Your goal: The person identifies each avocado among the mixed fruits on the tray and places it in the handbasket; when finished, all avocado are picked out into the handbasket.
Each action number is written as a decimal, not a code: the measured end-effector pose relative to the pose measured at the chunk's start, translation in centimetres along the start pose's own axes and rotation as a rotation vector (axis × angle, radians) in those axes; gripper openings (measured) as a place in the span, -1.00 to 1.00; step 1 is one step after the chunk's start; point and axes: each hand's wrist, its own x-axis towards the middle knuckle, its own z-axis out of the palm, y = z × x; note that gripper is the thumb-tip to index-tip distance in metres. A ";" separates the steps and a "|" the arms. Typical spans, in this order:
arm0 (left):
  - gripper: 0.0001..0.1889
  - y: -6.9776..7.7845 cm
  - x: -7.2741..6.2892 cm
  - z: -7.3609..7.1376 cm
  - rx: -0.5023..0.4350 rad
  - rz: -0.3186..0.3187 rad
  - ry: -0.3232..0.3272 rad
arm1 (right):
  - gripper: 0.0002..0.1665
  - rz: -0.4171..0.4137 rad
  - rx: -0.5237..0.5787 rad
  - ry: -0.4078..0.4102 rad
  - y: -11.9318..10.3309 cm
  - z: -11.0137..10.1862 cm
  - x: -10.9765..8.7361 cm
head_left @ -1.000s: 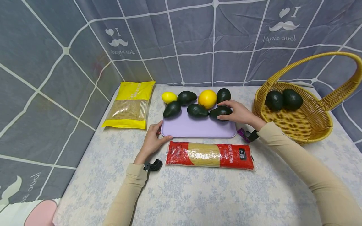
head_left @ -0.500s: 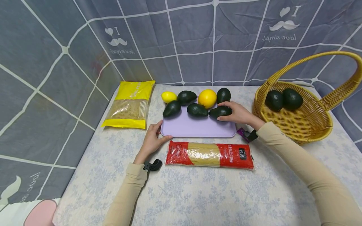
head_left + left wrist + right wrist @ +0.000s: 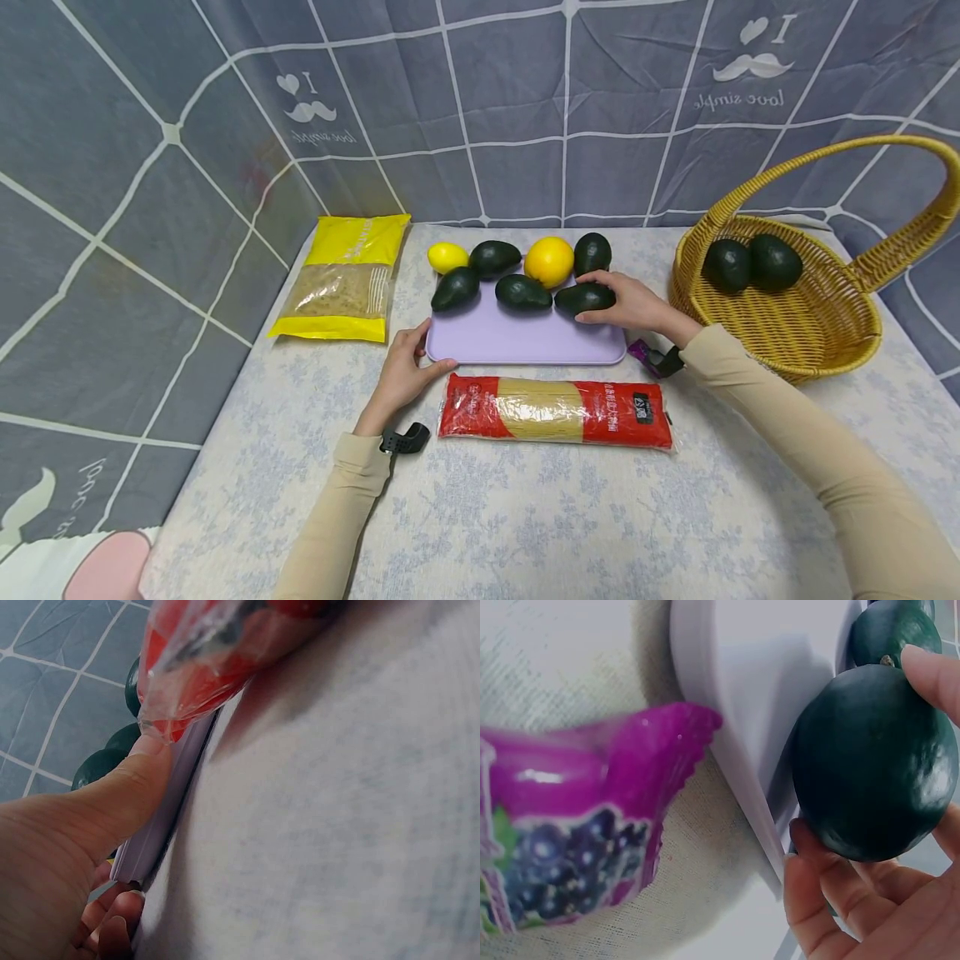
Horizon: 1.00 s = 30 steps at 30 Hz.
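On a lilac tray lie several dark green avocados, a yellow lemon and an orange. My left hand grips the tray's near left corner, thumb along the front edge and fingers at the left side. In the left wrist view the thumb tip touches the end of a red pasta packet. At the tray's right end, my right hand holds an avocado between thumb and fingers. That avocado sits low at the tray, and whether it rests on it is hard to tell.
A wicker basket with two avocados stands at the right, its handle arching high. A purple wrapper lies by the right wrist. Spaghetti in a red packet lies before the tray; a yellow bag lies left.
Both hands keep their places, the left at the tray corner and the right on the avocado. The head view shifts very slightly; nothing else has visibly moved.
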 end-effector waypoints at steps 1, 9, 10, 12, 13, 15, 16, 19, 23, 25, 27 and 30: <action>-0.09 0.0 0.0 0.0 0.002 0.000 -0.001 | -0.21 0.002 0.002 0.001 0.0 0.0 0.0; -0.09 0.0 0.1 0.1 0.010 0.006 -0.012 | -0.17 0.063 0.005 -0.012 0.0 0.2 -0.7; -0.09 0.1 0.1 0.1 0.009 0.004 -0.011 | -0.17 0.065 0.003 -0.015 0.0 0.3 -0.8; -0.09 0.1 0.0 0.1 0.009 0.004 -0.008 | -0.16 0.067 0.001 -0.005 0.0 0.3 -1.0; -0.09 0.1 0.0 0.1 0.010 0.004 -0.008 | -0.16 0.070 -0.001 0.004 0.0 0.3 -1.1; -0.10 0.2 0.0 0.1 0.010 0.004 -0.009 | -0.18 0.073 -0.005 0.027 0.0 0.2 -1.4; -0.10 0.2 0.0 0.1 0.009 0.005 -0.009 | -0.19 0.079 -0.004 0.040 -0.1 0.2 -1.5; -0.09 0.2 -0.1 0.0 0.007 0.006 -0.009 | -0.23 0.084 0.013 0.078 -0.6 -0.1 -2.1; -0.09 0.1 0.0 0.0 0.007 0.008 -0.003 | -0.21 0.066 0.046 0.120 -1.4 -0.6 -2.7; -0.09 0.0 0.0 0.0 0.009 0.008 0.001 | -0.20 0.056 0.056 0.147 -1.8 -0.8 -3.0; -0.09 0.0 0.0 0.0 0.009 0.008 0.003 | -0.20 0.047 0.068 0.187 -2.2 -1.0 -3.3; -0.09 0.0 0.0 0.0 0.011 0.008 0.002 | -0.21 0.029 0.100 0.254 -2.8 -1.3 -3.9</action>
